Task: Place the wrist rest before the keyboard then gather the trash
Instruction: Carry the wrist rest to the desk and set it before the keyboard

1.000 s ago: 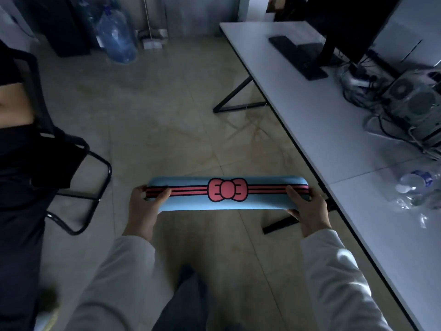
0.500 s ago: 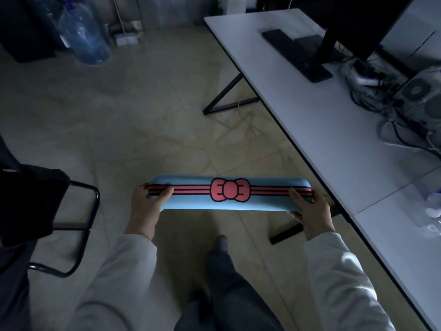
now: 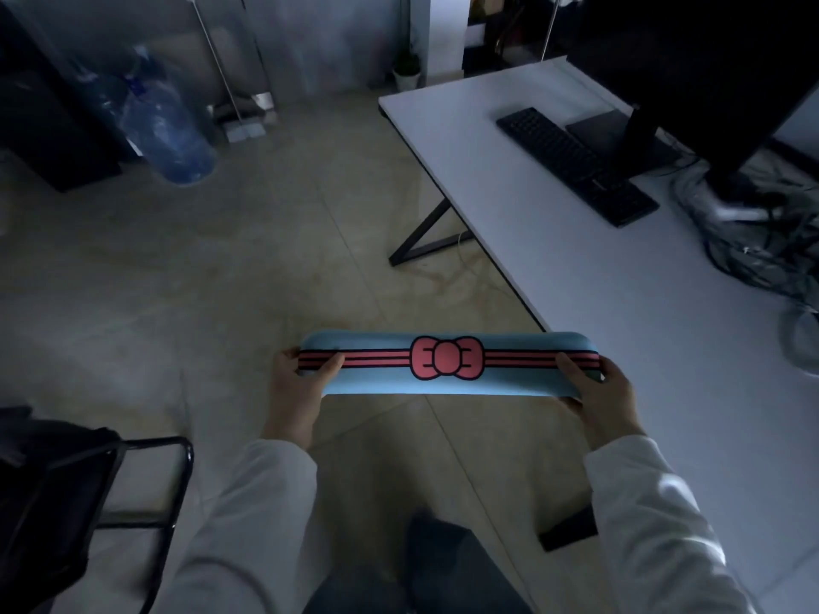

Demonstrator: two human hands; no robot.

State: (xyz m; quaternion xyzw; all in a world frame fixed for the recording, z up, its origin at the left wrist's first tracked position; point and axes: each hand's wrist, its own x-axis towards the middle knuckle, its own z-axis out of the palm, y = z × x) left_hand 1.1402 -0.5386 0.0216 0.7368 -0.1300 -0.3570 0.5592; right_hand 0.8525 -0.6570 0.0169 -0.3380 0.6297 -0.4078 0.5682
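A long blue wrist rest (image 3: pixel 447 383) with pink stripes and a pink bow is held level in front of me, above the floor, its right end over the desk's edge. My left hand (image 3: pixel 297 392) grips its left end and my right hand (image 3: pixel 598 392) grips its right end. The black keyboard (image 3: pixel 576 164) lies far ahead on the white desk (image 3: pixel 598 277), in front of a monitor stand (image 3: pixel 620 144). No trash shows in this view.
A dark monitor (image 3: pixel 709 73) stands at the desk's back right, with a tangle of cables (image 3: pixel 753 241) beside it. A black chair (image 3: pixel 66 494) is at my lower left. A blue water jug (image 3: pixel 168 130) and a mop stand across the tiled floor.
I have walked forward along the desk with the wrist rest in both hands. The keyboard is nearer, and the plastic bottles at the right have dropped out of view.
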